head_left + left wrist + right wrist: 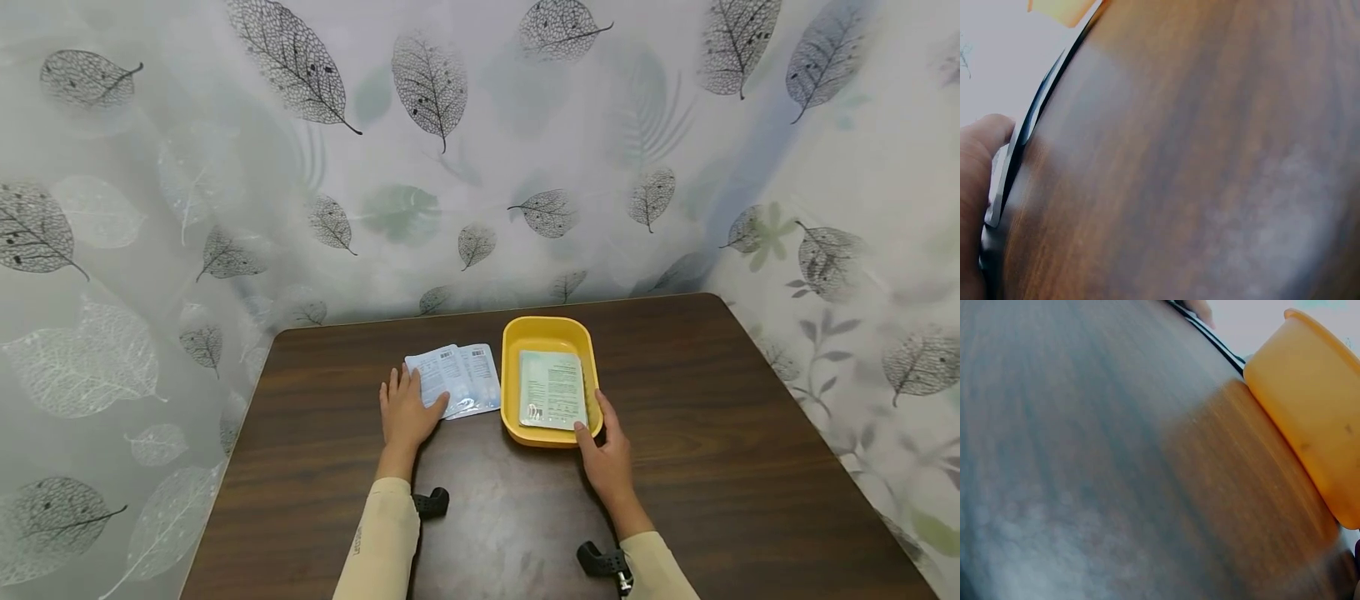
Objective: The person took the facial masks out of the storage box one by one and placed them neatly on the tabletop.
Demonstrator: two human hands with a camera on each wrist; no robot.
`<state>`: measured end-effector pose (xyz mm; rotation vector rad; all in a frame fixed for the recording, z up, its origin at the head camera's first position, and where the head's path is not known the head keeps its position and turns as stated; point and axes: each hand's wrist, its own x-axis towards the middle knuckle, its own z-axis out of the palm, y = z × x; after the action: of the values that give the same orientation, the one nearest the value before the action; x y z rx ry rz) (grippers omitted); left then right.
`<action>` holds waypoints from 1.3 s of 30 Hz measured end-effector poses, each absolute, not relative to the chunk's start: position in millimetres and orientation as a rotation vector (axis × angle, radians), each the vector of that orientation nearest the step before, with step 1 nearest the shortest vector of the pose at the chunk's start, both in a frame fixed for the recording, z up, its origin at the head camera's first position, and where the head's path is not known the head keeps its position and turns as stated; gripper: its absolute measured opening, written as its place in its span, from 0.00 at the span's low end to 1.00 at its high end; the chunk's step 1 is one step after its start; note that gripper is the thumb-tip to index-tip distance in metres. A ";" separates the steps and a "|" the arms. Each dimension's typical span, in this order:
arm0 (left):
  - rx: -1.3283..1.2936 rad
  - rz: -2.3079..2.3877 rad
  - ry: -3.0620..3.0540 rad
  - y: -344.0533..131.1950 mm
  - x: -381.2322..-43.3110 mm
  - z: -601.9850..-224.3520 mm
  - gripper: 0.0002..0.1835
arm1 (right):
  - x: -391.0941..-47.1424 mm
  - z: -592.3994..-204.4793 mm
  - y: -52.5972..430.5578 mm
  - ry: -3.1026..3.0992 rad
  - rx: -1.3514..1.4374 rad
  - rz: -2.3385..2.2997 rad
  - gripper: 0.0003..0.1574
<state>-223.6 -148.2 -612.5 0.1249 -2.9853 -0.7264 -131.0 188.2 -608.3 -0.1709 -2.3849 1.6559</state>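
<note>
Two light-blue sachets (pixel 441 377) with printed backs lie overlapping on the table. My left hand (pixel 407 411) rests at their left side, fingers spread and thumb on the front sachet. To their right stands a yellow plastic basket (pixel 512 423), with a pale-green printed sachet (pixel 553 387) lying flat in it. My right hand (pixel 609 457) holds the basket's near right corner, its thumb over the rim and its fingers along the outer wall. In the left wrist view my left thumb (pixel 988 134) meets a sachet's edge. The right wrist view has the basket's side wall (pixel 1310 412).
The dark brown wooden table (pixel 322 500) has its far edge close behind the basket. A leaf-patterned curtain (pixel 480 192) hangs around the back and sides. Black wrist straps (pixel 600 560) sit at both cuffs.
</note>
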 end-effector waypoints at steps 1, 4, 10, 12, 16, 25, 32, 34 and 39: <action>0.123 -0.730 -2.987 -148.7 -223.1 -612.7 0.50 | -131.0 -608.3 187.9 -2.378 -0.169 1.663 0.41; 0.124 -0.730 -2.994 -149.3 -222.6 -612.9 0.50 | -131.2 -608.2 187.1 -2.378 -0.176 1.657 0.41; 0.129 -0.712 -2.997 -149.9 -223.1 -613.5 0.50 | -132.2 -609.0 187.1 -2.392 -0.197 1.659 0.42; 0.129 -0.702 -3.002 -149.7 -223.8 -613.7 0.50 | -132.2 -609.2 187.5 -2.381 -0.186 1.664 0.42; 0.127 -0.694 -3.003 -149.7 -224.5 -614.9 0.51 | -130.5 -604.3 186.2 -2.364 -0.166 1.673 0.42; 0.127 -0.703 -3.004 -149.9 -223.5 -614.4 0.51 | -132.0 -610.5 188.0 -2.374 -0.168 1.652 0.41; 0.121 -0.721 -2.985 -149.2 -221.9 -614.5 0.51 | -131.5 -609.5 188.1 -2.392 -0.184 1.627 0.42; 0.124 -0.721 -2.982 -149.1 -221.7 -615.0 0.51 | -131.2 -609.5 188.2 -2.385 -0.186 1.633 0.42; 0.129 -0.726 -2.973 -148.6 -221.9 -613.8 0.51 | -130.7 -609.1 188.5 -2.390 -0.179 1.637 0.42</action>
<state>-221.9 -148.6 -613.8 0.1289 -2.9733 -0.7260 -130.7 188.5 -609.1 -0.1792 -2.3901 1.6373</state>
